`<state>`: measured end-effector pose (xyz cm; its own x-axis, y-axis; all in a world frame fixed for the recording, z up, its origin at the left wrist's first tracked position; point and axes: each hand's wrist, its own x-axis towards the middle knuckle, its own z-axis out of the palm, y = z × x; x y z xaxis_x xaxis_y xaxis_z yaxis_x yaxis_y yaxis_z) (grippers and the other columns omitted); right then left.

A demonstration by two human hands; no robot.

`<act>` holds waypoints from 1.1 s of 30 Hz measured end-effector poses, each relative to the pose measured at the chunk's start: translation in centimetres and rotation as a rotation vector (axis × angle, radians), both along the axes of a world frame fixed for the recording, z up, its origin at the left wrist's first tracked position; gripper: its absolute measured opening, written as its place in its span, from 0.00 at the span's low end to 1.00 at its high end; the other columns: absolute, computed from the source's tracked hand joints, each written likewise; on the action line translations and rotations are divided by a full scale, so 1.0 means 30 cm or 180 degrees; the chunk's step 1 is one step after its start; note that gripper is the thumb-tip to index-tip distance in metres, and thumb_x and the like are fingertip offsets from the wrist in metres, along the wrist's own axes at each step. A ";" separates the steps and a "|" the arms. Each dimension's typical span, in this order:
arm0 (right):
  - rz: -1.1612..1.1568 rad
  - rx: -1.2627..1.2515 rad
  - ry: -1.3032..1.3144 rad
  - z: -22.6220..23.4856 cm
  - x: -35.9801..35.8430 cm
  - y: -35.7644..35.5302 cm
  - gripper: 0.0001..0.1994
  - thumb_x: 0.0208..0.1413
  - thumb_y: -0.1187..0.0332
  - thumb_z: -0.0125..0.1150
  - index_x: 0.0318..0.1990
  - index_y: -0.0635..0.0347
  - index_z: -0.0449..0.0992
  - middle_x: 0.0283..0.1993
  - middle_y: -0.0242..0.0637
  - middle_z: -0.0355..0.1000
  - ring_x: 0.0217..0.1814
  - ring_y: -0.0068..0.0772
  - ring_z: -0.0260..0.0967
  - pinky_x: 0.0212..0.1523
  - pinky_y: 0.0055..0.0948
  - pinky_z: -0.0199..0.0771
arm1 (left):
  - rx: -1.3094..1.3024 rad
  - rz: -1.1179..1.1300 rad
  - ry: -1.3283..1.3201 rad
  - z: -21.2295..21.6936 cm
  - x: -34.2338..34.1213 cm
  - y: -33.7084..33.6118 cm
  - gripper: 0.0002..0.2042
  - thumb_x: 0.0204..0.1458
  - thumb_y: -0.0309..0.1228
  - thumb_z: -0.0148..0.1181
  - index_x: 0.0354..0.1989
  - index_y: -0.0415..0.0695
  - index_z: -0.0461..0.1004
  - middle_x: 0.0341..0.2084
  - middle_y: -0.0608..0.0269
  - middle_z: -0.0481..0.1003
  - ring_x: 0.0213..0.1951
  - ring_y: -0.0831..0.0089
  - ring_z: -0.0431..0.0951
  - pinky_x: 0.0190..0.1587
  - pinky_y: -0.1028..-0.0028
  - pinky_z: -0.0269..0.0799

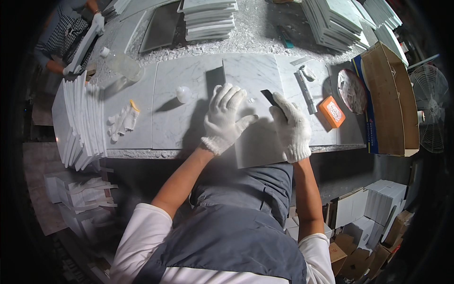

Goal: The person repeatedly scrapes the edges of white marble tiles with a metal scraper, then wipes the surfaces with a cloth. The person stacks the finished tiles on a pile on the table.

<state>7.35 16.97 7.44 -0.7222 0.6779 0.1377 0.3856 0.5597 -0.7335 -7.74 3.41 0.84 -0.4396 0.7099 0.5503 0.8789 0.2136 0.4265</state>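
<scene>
A pale, grey-veined marble tile lies in front of me, its near end reaching past the bench edge to my lap. My left hand, in a white knitted glove, rests on the tile's left side with fingers stretched forward and thumb spread to the right. In my gloved right hand is a dark, flat scraper blade, pointing forward and left over the tile. The fingers are closed around its rear part, hiding it. A small whitish spot shows on the tile between the hands.
Left stand a clear bottle, a small white cup, spare gloves and upright tiles. Right are a tube, orange box, round dish, cardboard box and fan. A co-worker's gloved hand holds a slab.
</scene>
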 end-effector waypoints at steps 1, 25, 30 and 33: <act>-0.0106 -0.0046 0.0267 -0.010 0.011 0.007 0.19 0.61 0.69 0.69 0.59 0.58 0.81 0.47 0.45 0.83 0.48 0.39 0.82 0.48 0.36 0.79 | -0.0135 0.0046 0.0055 0.003 -0.002 0.005 0.33 0.50 0.49 0.72 0.61 0.42 0.74 0.62 0.53 0.71 0.70 0.52 0.64 0.77 0.50 0.52; -0.0806 -0.2758 0.2113 0.014 0.369 0.001 0.32 0.71 0.68 0.57 0.78 0.65 0.56 0.39 0.31 0.66 0.35 0.23 0.64 0.31 0.21 0.68 | -0.3162 -0.0328 0.0726 0.113 -0.187 0.145 0.33 0.67 0.52 0.48 0.72 0.40 0.63 0.71 0.42 0.63 0.75 0.48 0.57 0.77 0.51 0.44; -0.1057 -0.3412 0.2080 0.020 0.382 0.009 0.17 0.69 0.68 0.63 0.60 0.66 0.73 0.44 0.35 0.73 0.41 0.30 0.73 0.38 0.28 0.77 | -0.1721 -0.0531 0.0247 0.105 -0.105 0.048 0.38 0.63 0.54 0.52 0.72 0.35 0.62 0.73 0.38 0.59 0.76 0.48 0.53 0.77 0.50 0.40; -0.0678 -0.3250 0.2157 -0.003 0.337 0.002 0.17 0.71 0.65 0.58 0.59 0.67 0.73 0.47 0.35 0.75 0.41 0.24 0.74 0.51 0.31 0.80 | -0.1288 -0.1568 0.0982 0.083 0.115 -0.036 0.39 0.63 0.57 0.48 0.68 0.29 0.63 0.68 0.31 0.62 0.72 0.42 0.58 0.71 0.51 0.56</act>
